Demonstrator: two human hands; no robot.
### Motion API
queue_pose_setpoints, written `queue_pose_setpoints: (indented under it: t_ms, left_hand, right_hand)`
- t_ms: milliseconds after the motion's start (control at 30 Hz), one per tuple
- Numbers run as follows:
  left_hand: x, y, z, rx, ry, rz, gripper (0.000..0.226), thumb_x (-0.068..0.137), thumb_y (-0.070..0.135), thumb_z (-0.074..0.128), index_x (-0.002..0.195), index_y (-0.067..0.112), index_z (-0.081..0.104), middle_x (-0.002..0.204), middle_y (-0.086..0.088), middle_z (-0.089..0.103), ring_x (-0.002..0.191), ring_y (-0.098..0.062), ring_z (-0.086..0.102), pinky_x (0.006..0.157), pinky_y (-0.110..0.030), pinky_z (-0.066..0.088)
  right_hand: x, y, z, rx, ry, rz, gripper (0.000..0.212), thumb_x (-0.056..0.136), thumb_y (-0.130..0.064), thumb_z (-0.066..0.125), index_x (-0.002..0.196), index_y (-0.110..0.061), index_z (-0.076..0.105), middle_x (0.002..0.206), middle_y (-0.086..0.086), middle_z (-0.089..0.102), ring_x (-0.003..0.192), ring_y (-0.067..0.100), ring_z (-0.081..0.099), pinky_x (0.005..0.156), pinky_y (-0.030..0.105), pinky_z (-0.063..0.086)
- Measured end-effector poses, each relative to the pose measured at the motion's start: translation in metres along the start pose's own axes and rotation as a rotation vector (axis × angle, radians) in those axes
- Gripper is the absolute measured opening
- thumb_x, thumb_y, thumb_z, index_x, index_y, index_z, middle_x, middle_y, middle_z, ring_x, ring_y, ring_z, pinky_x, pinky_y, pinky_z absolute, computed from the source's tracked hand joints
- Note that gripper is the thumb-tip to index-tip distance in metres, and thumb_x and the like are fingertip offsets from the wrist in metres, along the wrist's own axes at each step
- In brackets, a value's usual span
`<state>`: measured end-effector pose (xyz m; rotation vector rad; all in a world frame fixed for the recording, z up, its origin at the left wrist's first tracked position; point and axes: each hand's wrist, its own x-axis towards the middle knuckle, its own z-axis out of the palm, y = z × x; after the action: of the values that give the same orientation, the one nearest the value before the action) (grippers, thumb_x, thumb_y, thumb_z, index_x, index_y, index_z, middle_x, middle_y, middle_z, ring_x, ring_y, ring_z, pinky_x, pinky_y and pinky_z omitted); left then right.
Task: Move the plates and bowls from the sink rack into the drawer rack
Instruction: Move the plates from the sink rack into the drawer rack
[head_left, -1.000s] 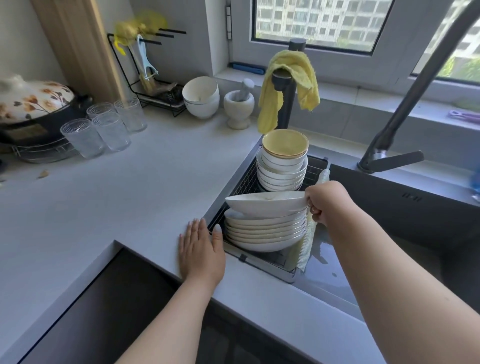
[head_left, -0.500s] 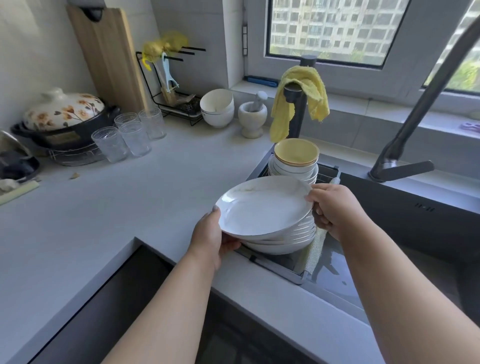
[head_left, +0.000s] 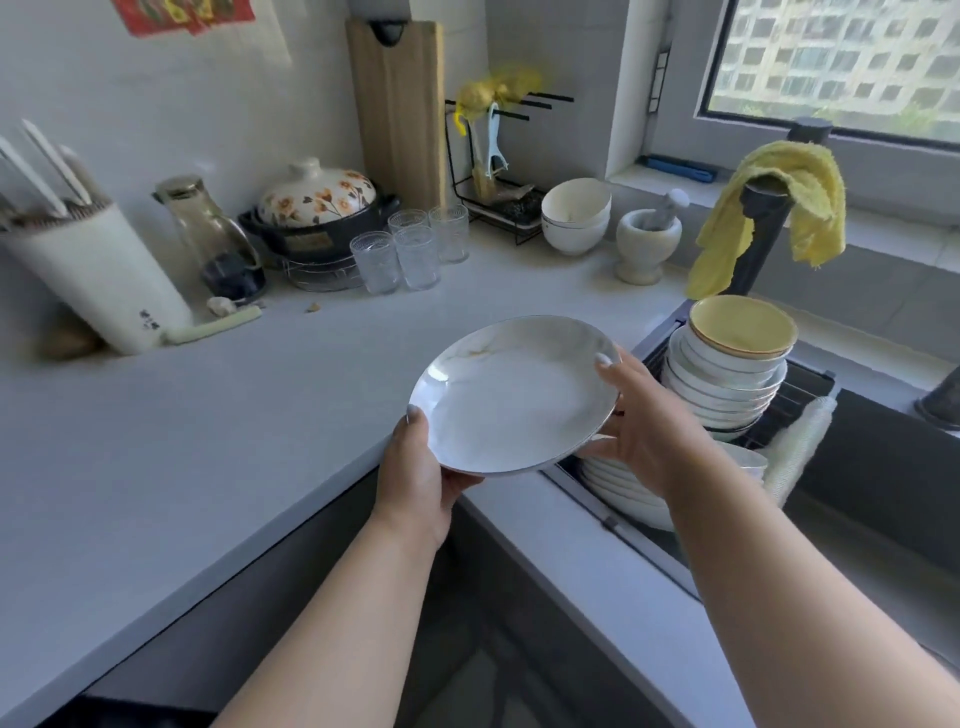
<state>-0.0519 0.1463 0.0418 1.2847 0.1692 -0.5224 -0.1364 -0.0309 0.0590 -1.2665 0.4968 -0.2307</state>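
A white marbled plate (head_left: 511, 397) is held in the air over the counter corner, tilted toward me. My left hand (head_left: 421, 478) grips its near left rim with the thumb on top. At the right rim my right hand (head_left: 641, 423) holds it, thumb over the edge. Behind my right hand a stack of white plates (head_left: 621, 486) lies in the black sink rack (head_left: 802, 389). A stack of white bowls (head_left: 724, 384) topped by a yellow bowl (head_left: 743, 327) stands further back in that rack. The drawer rack is not in view.
On the grey counter (head_left: 234, 431) stand several glasses (head_left: 410, 249), a flowered pot (head_left: 317, 208), a knife block (head_left: 98, 275), two white bowls (head_left: 576, 215) and a mortar (head_left: 648, 244). A yellow cloth (head_left: 779, 208) hangs over a black post. Dark cabinet fronts lie below.
The plate has come off the stack and moved left, over the counter corner. My left hand left the counter and took the plate's left rim. The view swung left.
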Motion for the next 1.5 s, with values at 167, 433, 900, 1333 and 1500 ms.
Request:
queue_pose_setpoints:
  t_ms: [167, 433, 900, 1333, 1500]
  left_hand:
    - [-0.018, 0.014, -0.046, -0.099, 0.076, 0.04, 0.034, 0.104, 0.039, 0.03, 0.111, 0.025, 0.06, 0.103, -0.001, 0.067, 0.092, -0.022, 0.064, 0.058, -0.032, 0.056]
    - [-0.06, 0.031, -0.17, -0.069, 0.212, 0.099, 0.042, 0.101, 0.049, 0.029, 0.123, 0.026, 0.056, 0.112, -0.003, 0.067, 0.095, -0.022, 0.065, 0.068, -0.036, 0.057]
    - [-0.243, 0.013, -0.45, 0.018, 0.735, 0.173, 0.039, 0.102, 0.046, 0.029, 0.111, 0.02, 0.057, 0.104, -0.006, 0.066, 0.093, -0.021, 0.065, 0.082, -0.04, 0.054]
    - [-0.412, -0.041, -0.643, 0.2, 1.287, 0.18, 0.045, 0.102, 0.04, 0.031, 0.131, 0.014, 0.051, 0.11, 0.005, 0.056, 0.108, -0.022, 0.05, 0.095, -0.037, 0.038]
    - [-0.436, -0.06, -0.694, 0.33, 1.476, 0.043, 0.052, 0.1, 0.039, 0.036, 0.138, 0.005, 0.044, 0.142, -0.016, 0.047, 0.131, -0.032, 0.043, 0.108, -0.044, 0.034]
  right_hand:
    - [0.003, 0.008, 0.055, 0.026, -0.085, 0.011, 0.034, 0.099, -0.038, 0.043, 0.132, -0.034, 0.051, 0.127, 0.014, 0.058, 0.095, 0.036, 0.062, 0.078, 0.054, 0.055]
    - [-0.034, 0.035, 0.177, 0.089, -0.167, -0.02, 0.031, 0.098, -0.026, 0.04, 0.121, -0.033, 0.06, 0.117, 0.004, 0.065, 0.095, 0.029, 0.064, 0.065, 0.039, 0.051]
    - [-0.201, 0.137, 0.416, -0.062, -0.381, 0.161, 0.024, 0.094, -0.027, 0.044, 0.109, -0.032, 0.063, 0.103, 0.002, 0.064, 0.082, 0.024, 0.06, 0.061, 0.031, 0.045]
    - [-0.349, 0.246, 0.579, -0.244, -0.626, 0.326, 0.018, 0.095, -0.024, 0.046, 0.108, -0.017, 0.057, 0.08, 0.007, 0.054, 0.062, 0.022, 0.048, 0.058, 0.031, 0.039]
    - [-0.366, 0.293, 0.624, -0.361, -0.709, 0.315, 0.025, 0.095, -0.025, 0.043, 0.116, -0.026, 0.055, 0.093, 0.005, 0.057, 0.069, 0.022, 0.053, 0.051, 0.028, 0.042]
